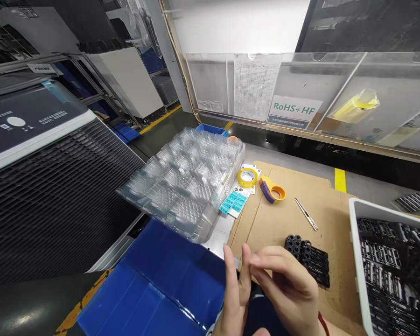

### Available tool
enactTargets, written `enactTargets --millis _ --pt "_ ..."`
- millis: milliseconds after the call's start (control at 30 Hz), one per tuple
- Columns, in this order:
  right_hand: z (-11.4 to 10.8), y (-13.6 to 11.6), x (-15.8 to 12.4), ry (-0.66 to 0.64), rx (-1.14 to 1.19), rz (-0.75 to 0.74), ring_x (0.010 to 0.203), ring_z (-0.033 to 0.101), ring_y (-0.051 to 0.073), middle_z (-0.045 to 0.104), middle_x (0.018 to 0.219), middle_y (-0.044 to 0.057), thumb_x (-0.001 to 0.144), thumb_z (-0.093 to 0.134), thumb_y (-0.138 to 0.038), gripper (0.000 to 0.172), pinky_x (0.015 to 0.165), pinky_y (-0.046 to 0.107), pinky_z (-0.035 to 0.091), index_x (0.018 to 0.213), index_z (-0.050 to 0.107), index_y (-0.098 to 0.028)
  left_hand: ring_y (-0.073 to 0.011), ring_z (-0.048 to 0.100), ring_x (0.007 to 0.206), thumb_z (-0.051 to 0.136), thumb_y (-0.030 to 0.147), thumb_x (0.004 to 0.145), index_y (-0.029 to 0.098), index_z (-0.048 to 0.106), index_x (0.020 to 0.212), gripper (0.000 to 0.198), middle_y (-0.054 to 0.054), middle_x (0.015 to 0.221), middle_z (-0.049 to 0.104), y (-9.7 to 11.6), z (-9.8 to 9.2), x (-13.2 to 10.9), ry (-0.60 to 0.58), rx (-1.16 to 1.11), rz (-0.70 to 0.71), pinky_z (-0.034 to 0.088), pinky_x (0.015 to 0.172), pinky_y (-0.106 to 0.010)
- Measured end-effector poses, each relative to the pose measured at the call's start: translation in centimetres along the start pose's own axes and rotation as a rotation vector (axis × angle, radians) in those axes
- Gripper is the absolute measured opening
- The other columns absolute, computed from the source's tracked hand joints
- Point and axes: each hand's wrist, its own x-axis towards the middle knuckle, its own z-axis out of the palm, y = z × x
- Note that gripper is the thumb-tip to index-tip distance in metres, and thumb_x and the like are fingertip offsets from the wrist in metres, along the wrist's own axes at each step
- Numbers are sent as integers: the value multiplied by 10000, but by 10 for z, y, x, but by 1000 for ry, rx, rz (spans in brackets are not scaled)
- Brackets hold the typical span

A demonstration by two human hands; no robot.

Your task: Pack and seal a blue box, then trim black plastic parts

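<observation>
My left hand (233,298) and my right hand (287,289) are close together at the bottom of the view, with fingertips almost meeting. A small pale strip (236,262) shows by my left fingers, and I cannot tell whether either hand holds it. Just right of my right hand lies a block of black ribbed parts (310,263) on a brown cardboard sheet (283,200). Steel tweezers (306,213), an orange-and-blue tape dispenser (272,190) and a yellow tape roll (247,177) lie farther away. Cyan labels (233,203) sit beside a stack of clear blister trays (182,182).
A white bin (357,261) full of black parts stands at the right. A shiny blue sheet (154,280) lies below the trays. A black ribbed machine panel (49,200) fills the left, and a glass partition (301,79) with a RoHS+HF sign stands behind.
</observation>
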Motion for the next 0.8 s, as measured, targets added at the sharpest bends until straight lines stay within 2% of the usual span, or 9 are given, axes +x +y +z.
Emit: enactTargets --millis 200,433,500,600,700,800 --pt "-1 -1 3 -35 -34 -20 732 710 146 726 852 37 890 666 -62 255 652 194 610 1032 753 -254 -239 -30 1537 528 582 935 401 -105 1546 898 44 1688 68 0 -2 0 -7 -4 1 105 1247 -430" --pt "4 4 -2 18 0 8 770 701 172 715 819 45 882 673 -78 195 696 238 620 975 723 -242 -235 -13 1546 490 609 937 391 -139 1532 893 42 1691 49 2 -2 5 -27 13 4 114 1247 -422" --pt "5 6 -2 29 6 19 783 700 170 720 847 44 874 678 -69 256 706 233 619 1050 721 -249 -229 -24 1546 478 601 945 395 -139 1526 872 53 1692 42 4 0 6 -34 19 44 90 1249 -417" --pt "4 7 1 -33 -34 -16 786 693 143 709 901 42 877 643 -29 398 686 190 607 1187 714 -268 -216 -30 1542 469 568 963 426 -135 1516 831 72 1690 31 6 2 7 -37 -8 80 96 1249 -405" --pt "3 6 3 -87 -69 -64 798 693 134 680 924 47 888 587 3 474 685 180 605 1253 698 -279 -197 -33 1535 471 527 979 482 -115 1504 788 118 1682 13 7 -1 5 -45 -42 31 131 1245 -382" --pt "2 5 2 -107 -109 -124 851 708 152 675 976 66 869 579 20 517 721 205 617 1281 680 -275 -208 -57 1533 479 499 985 468 -156 1492 812 123 1681 -10 8 -6 3 -38 -43 7 94 1248 -417"
